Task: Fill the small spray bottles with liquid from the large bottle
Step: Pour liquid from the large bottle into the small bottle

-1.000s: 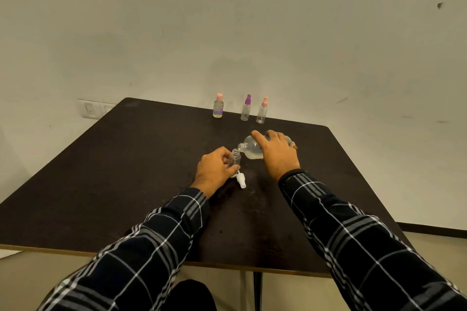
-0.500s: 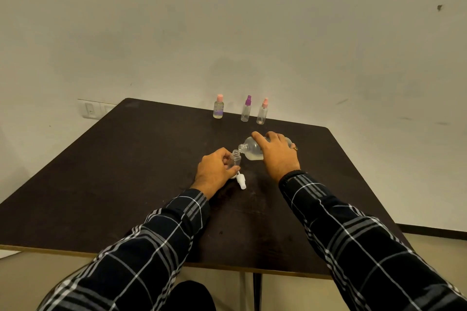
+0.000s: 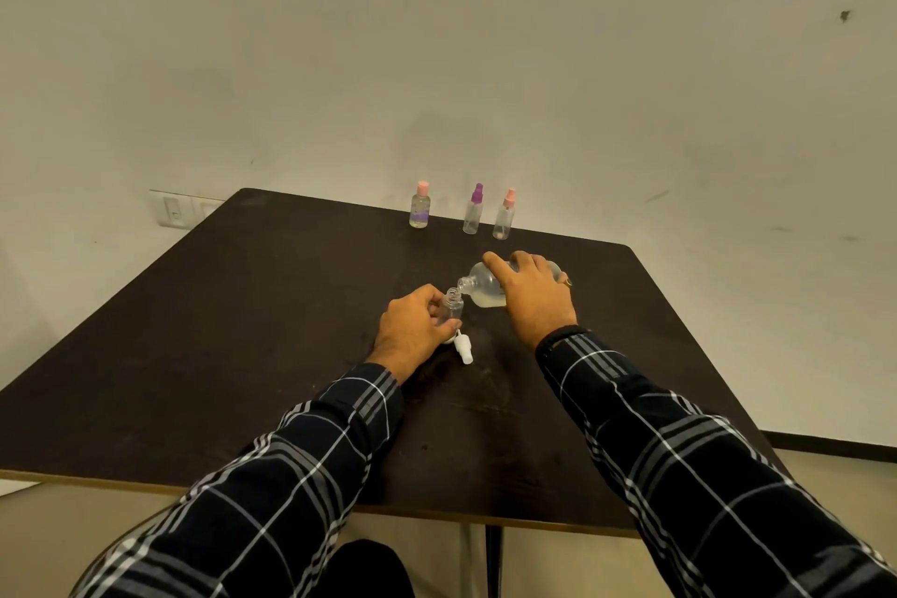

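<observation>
My right hand (image 3: pixel 534 294) grips the large clear bottle (image 3: pixel 483 290), tipped on its side with its open neck over the mouth of a small clear spray bottle (image 3: pixel 454 306). That small bottle stands upright and uncapped on the dark table (image 3: pixel 242 330), and my left hand (image 3: pixel 412 328) holds it from the left. A white spray cap (image 3: pixel 462 346) lies on the table just in front of it. Pale liquid sits in the lower part of the large bottle.
Three small bottles stand in a row near the table's far edge: a pink-capped one (image 3: pixel 420 205), a purple-topped sprayer (image 3: pixel 473 209) and a pink-topped sprayer (image 3: pixel 505 215). A wall rises behind the table; a switch plate (image 3: pixel 174 209) is at the left.
</observation>
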